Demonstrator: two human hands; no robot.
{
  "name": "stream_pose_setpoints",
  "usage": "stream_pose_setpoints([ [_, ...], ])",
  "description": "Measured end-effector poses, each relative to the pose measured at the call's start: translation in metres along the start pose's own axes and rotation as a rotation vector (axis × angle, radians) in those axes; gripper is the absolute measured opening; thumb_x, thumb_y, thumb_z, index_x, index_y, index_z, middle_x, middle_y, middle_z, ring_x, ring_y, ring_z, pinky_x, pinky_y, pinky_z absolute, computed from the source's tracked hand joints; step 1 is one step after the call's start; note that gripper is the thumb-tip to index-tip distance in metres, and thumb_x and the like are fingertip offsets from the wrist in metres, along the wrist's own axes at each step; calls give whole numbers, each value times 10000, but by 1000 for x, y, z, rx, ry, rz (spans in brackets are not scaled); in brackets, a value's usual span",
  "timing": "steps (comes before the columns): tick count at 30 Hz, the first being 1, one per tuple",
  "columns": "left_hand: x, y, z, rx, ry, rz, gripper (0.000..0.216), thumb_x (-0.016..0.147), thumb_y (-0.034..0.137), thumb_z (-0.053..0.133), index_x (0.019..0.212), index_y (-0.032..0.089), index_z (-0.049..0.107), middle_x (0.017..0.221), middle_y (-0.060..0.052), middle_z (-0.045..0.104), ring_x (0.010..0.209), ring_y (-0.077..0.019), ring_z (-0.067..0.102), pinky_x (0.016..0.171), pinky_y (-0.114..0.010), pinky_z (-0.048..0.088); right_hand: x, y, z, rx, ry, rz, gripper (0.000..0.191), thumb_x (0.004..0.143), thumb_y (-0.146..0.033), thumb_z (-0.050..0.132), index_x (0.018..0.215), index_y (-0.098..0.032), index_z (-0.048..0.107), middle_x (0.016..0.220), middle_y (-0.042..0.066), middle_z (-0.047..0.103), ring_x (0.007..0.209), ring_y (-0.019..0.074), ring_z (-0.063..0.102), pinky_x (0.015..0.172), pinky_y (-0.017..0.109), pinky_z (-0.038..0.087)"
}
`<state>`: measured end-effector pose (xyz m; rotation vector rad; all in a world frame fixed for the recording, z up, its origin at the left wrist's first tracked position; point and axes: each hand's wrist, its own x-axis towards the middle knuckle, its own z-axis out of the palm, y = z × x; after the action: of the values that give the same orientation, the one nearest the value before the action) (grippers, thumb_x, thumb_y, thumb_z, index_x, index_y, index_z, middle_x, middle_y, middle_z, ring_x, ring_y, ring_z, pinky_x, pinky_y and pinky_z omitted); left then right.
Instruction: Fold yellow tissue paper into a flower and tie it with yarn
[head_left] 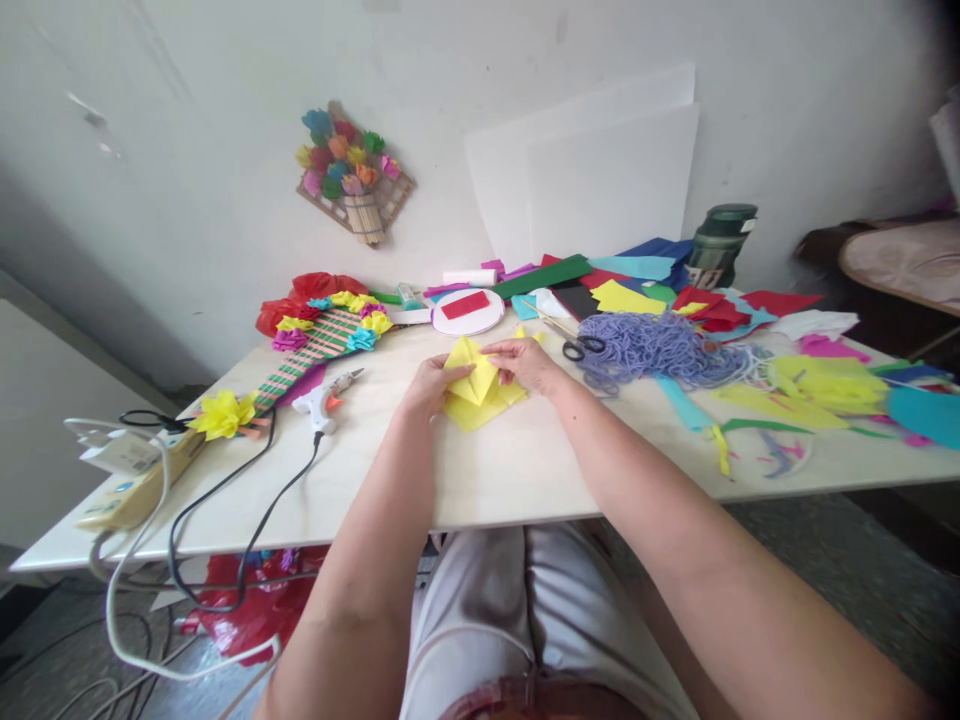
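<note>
A creased sheet of yellow paper (474,385) is held between my two hands above the table's middle. My left hand (433,382) pinches its left edge, thumb on top. On the right side, my right hand (521,362) grips the paper's upper edge with thumb and fingertips. More yellow paper (480,412) shows just below and under the held piece. A white disc with a red rectangle (466,310) lies behind my hands. Scissors with black handles (583,347) rest to the right, beside a heap of purple yarn (660,348).
At left lie a glue gun (321,400), a power strip (142,485) with cables, and a striped craft piece (319,345) with paper flowers. Coloured paper scraps (825,385) cover the right side. A dark green bottle (720,245) stands at the back right; a flower decoration (352,170) is on the wall.
</note>
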<state>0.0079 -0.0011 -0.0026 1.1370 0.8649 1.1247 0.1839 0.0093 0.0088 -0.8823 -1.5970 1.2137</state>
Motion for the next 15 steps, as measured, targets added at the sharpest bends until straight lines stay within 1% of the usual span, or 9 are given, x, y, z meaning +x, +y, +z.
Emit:
stream_pose_setpoints([
  [3,0,0,-1,-2,4,7,379,522,214,748,872,106,652,728,-83,681,638,-204,637,590,-297,500,-1,-4,-1,51,8,36,298,738,-292,572,971,-116,633,516,-15,588,399,85,523,378,183,369],
  [5,1,0,-2,-4,-2,12,389,523,219,747,883,107,650,739,-85,682,638,-205,637,589,-298,501,-1,-5,-2,88,38,69,277,769,-309,535,953,-119,621,530,-13,589,402,87,529,365,180,356],
  [8,2,-1,-4,5,-3,21,399,521,230,749,889,110,651,742,-85,683,645,-210,639,594,-303,503,1,-3,-4,79,62,113,177,760,-287,550,787,-120,600,500,-9,578,371,85,508,351,182,354],
  [10,2,-2,-5,12,-1,24,398,519,233,751,886,114,653,736,-84,683,649,-214,640,598,-306,504,2,-2,-4,47,49,157,182,751,-290,565,673,-126,555,483,8,582,349,89,495,329,184,342],
  [12,3,-3,-5,9,-6,26,394,521,231,751,885,116,653,741,-86,684,665,-217,641,605,-307,505,2,-1,-4,26,44,194,198,745,-278,576,622,-132,522,470,19,584,329,86,481,309,179,324],
  [15,3,-3,-5,-6,-30,21,393,529,229,748,892,115,651,769,-94,686,709,-225,643,631,-309,506,2,-1,-3,31,61,188,169,721,-215,600,602,-134,511,453,7,578,311,65,457,301,159,314],
])
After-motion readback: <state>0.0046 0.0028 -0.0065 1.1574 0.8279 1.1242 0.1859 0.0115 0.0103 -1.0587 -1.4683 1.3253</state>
